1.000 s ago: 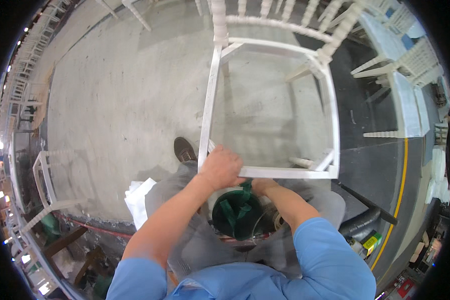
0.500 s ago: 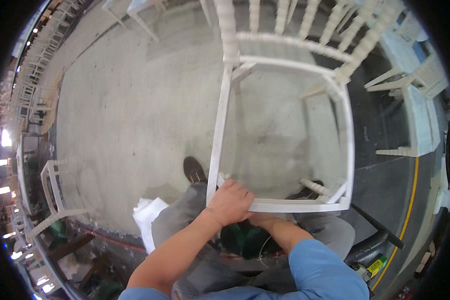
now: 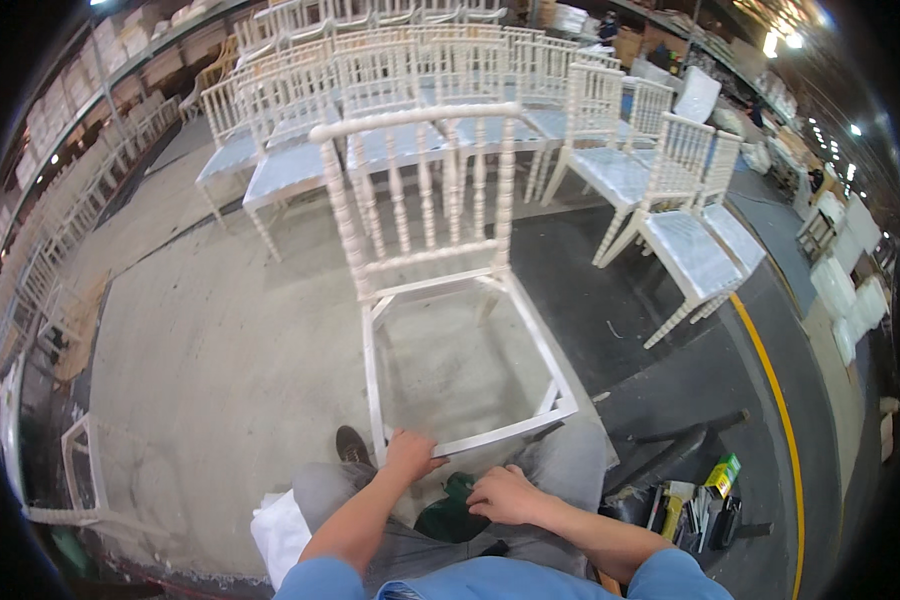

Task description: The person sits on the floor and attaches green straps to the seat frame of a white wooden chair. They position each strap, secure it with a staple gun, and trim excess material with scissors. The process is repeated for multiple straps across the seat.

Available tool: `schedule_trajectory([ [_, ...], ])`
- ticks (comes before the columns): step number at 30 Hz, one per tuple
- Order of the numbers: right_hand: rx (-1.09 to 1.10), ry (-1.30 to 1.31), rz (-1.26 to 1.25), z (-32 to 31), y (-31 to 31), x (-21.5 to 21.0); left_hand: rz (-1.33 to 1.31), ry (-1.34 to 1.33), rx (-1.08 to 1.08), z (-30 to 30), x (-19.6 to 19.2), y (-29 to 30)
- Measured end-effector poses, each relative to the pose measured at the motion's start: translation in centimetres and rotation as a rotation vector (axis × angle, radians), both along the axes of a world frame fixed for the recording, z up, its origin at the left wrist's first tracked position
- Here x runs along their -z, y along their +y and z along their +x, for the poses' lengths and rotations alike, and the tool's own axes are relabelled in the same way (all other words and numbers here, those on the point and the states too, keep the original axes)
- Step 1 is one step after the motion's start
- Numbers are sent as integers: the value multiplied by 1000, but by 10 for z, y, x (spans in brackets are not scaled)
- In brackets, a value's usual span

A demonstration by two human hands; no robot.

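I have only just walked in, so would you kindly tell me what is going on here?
A seated person has a white chair with an open seat frame in front of them. Their left hand holds the frame's near rail by its left corner. The right hand is over the lap, beside something dark green. More white chairs stand beyond.

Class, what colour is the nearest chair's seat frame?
The seat frame is white, seen best in the head view.

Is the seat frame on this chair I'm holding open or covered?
Open. Floor shows through the white seat frame; your left hand grips its front rail.
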State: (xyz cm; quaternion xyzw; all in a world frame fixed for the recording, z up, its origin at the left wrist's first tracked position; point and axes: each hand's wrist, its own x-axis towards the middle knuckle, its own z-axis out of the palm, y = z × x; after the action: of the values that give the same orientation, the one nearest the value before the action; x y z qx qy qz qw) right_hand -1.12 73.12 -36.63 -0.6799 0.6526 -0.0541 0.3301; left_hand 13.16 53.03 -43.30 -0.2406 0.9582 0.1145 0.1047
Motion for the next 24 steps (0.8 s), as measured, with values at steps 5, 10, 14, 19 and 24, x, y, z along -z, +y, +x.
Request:
schedule_trajectory([
  [5, 214, -218, -378, -1, 38, -29, 14, 0, 26, 30, 3, 35],
  [10, 500, -775, -510, -11, 20, -73, 60, -132, -13, 46, 6, 63],
  [14, 598, -970, -478, -37, -2, -89, 125, -138, 10, 51, 8, 84],
  [19, 623, -978, -492, -38, -29, -96, 702, 179, -387, 60, -15, 75],
  [24, 630, -960, -569, -36, -52, -108, 939, 567, -219, 28, -84, 67],
])
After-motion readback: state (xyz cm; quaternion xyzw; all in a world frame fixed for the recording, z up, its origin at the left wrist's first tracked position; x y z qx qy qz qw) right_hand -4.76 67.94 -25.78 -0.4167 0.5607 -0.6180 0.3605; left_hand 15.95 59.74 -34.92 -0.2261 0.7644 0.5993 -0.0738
